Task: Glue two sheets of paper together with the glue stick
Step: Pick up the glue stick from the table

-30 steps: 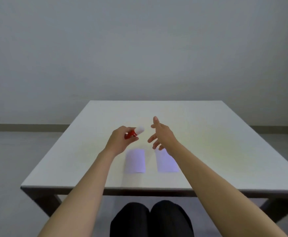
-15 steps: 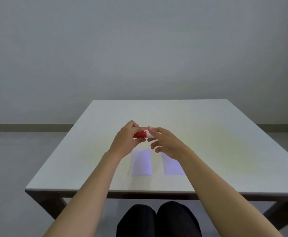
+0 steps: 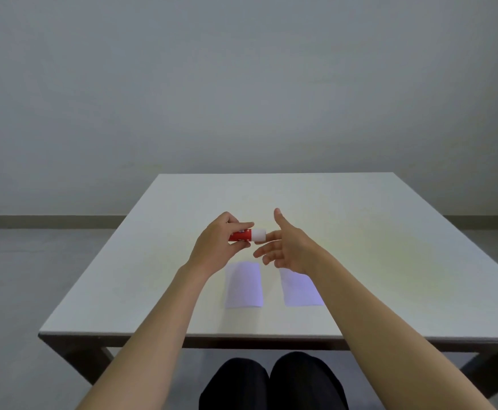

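My left hand [image 3: 216, 244] grips a red glue stick [image 3: 243, 235] held sideways above the table, its white cap [image 3: 259, 235] pointing right. My right hand [image 3: 286, 247] hovers just right of the cap with fingers spread and thumb raised; one fingertip is at or very near the cap. Two small pale sheets of paper lie side by side on the white table [image 3: 375, 261]: the left sheet [image 3: 244, 285] is in full view, the right sheet [image 3: 299, 291] is partly covered by my right wrist.
The table's near edge [image 3: 182, 335] runs across the lower frame, with my dark-trousered knees [image 3: 274, 383] below it. A grey wall and floor lie beyond the table.
Half a second ago my right fingers were closed around the cap end. Now that hand has opened and drawn slightly right. The cap remains on the stick, and my left hand keeps its grip.
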The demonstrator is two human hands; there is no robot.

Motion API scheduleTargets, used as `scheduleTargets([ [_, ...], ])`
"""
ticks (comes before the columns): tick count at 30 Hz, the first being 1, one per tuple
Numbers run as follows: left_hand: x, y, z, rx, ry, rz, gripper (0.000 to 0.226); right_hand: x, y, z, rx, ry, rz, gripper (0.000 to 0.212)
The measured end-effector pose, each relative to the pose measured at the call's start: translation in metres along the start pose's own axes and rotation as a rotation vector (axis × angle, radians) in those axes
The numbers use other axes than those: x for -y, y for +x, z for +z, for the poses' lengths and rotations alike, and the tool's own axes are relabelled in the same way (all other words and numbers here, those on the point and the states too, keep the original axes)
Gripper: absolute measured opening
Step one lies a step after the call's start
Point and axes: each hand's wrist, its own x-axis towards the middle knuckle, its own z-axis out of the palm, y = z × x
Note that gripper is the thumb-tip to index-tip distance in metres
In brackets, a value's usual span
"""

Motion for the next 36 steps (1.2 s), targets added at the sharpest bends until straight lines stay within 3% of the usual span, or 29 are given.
scheduleTargets([
  [5, 0.003, 0.0, 0.001, 0.002, 0.023, 0.021, 0.043, -0.003, 0.004, -0.004, 0.027, -0.017, -0.112, 0.015],
  [8, 0.006, 0.002, 0.002, -0.02, -0.003, 0.006, 0.044, 0.001, 0.001, -0.007, -0.007, -0.038, -0.132, 0.042],
  [11, 0.006, 0.004, 0.006, -0.008, -0.015, 0.018, 0.045, 0.006, 0.001, -0.002, -0.08, -0.147, -0.045, 0.056],
  [13, 0.007, 0.005, 0.008, 0.004, -0.013, 0.024, 0.045, 0.006, 0.002, 0.001, -0.072, -0.21, -0.084, 0.047],
  [17, 0.015, 0.006, 0.009, 0.018, -0.006, -0.07, 0.044, 0.003, 0.005, -0.005, -0.038, -0.224, -0.31, 0.011],
  [20, 0.024, 0.003, 0.009, 0.029, -0.025, -0.171, 0.035, 0.007, 0.011, -0.022, -0.143, -0.136, -0.377, 0.021],
  [23, 0.029, -0.001, 0.01, 0.0, -0.198, -0.238, 0.016, 0.005, 0.023, -0.047, -0.402, -0.154, -0.35, 0.029],
  [27, 0.025, 0.0, 0.009, -0.118, -0.474, -0.365, 0.011, -0.014, 0.037, -0.077, -0.685, -0.297, -0.294, 0.027],
  [31, 0.022, 0.001, 0.006, -0.233, -0.852, -0.457, 0.01, -0.037, 0.036, -0.089, -0.752, -0.553, -0.323, 0.023],
  [36, 0.021, -0.004, 0.005, -0.224, -0.819, -0.415, 0.008, -0.058, 0.035, -0.089, -0.696, -0.836, -0.35, 0.026],
])
